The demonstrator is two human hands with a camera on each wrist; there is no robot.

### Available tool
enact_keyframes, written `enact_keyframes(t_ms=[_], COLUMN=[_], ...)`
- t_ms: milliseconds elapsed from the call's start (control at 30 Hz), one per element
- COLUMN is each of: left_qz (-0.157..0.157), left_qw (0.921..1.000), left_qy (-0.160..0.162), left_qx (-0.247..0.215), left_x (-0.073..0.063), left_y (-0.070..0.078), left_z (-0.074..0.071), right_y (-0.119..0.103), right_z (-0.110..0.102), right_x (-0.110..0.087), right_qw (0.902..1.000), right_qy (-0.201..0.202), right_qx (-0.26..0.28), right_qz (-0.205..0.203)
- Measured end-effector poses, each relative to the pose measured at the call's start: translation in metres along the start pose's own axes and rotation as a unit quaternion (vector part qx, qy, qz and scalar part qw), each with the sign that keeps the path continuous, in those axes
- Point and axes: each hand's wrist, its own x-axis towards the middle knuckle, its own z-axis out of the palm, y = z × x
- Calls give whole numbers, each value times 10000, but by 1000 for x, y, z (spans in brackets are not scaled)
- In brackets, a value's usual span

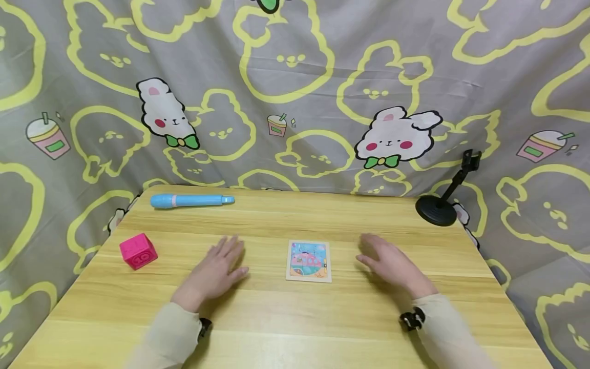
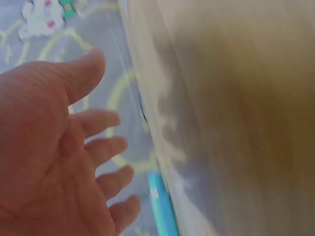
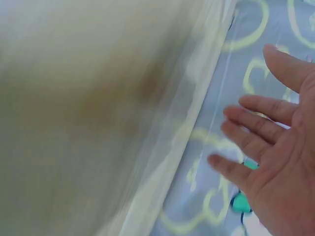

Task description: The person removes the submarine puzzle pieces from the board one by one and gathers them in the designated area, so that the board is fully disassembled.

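Observation:
Between the two hands a small square picture puzzle (image 1: 309, 261) in a pale wooden frame lies flat on the table. To its left my left hand (image 1: 214, 269) hovers close over the wood, fingers spread and holding nothing. On the other side my right hand (image 1: 387, 261), blurred, also has its fingers extended with nothing in them. In the left wrist view the left palm (image 2: 44, 137) shows bare, fingers slightly bent. The right palm (image 3: 285, 172) is likewise bare in the right wrist view. A pink cube (image 1: 138, 251) with a raised number sits left of the left hand.
A blue toy microphone (image 1: 191, 201) lies along the table's back left edge. At the back right corner stands a black stand (image 1: 438, 209) on a round base. Behind the wooden table (image 1: 295, 328) hangs a grey curtain (image 1: 322, 77) with cartoon rabbits.

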Motion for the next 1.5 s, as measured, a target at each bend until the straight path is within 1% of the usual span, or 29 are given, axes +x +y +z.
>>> enact_keyframes(t_ms=[33, 100, 167, 267, 467, 600, 667, 767, 933, 1100, 1200, 1367, 1433, 1500], left_qz=[153, 361, 496, 670, 1085, 1307, 1364, 1437, 1527, 1567, 1570, 1439, 1397, 1379], left_qw=[9998, 9989, 9978, 9960, 9913, 9872, 9854, 9836, 9819, 9811, 9805, 9810, 9814, 9816], left_qy=[-86, -243, -383, -566, -740, -916, -1012, -1076, -1098, -1113, -1158, -1288, -1309, -1313], left_qx=[-56, -171, -201, -187, -70, 8, 84, 185, 217, 229, 225, 188, 170, 129], left_x=[1, 2, 5, 8, 12, 15, 16, 18, 19, 21, 22, 23, 23, 23], left_y=[7, 21, 35, 52, 75, 86, 91, 97, 105, 111, 115, 119, 120, 120], left_z=[2, 7, 11, 16, 25, 29, 31, 34, 37, 39, 40, 42, 42, 43], right_y=[-6, -18, -28, -40, -56, -65, -68, -72, -77, -81, -84, -89, -91, -93], right_z=[3, 9, 13, 18, 26, 30, 32, 35, 40, 43, 45, 50, 52, 53], right_x=[5, 14, 21, 29, 44, 54, 58, 64, 72, 78, 82, 87, 88, 89], right_qw=[9999, 9993, 9984, 9971, 9946, 9934, 9928, 9917, 9902, 9890, 9879, 9851, 9837, 9832], right_qy=[-58, -201, -360, -565, -791, -918, -984, -1064, -1115, -1228, -1301, -1363, -1373, -1377], right_qx=[104, 285, 342, 389, 570, 509, 456, 420, 394, 318, 248, 134, 124, 121], right_qz=[-69, -164, -266, -315, -344, -454, -500, -592, -744, -765, -802, -1043, -1158, -1190])
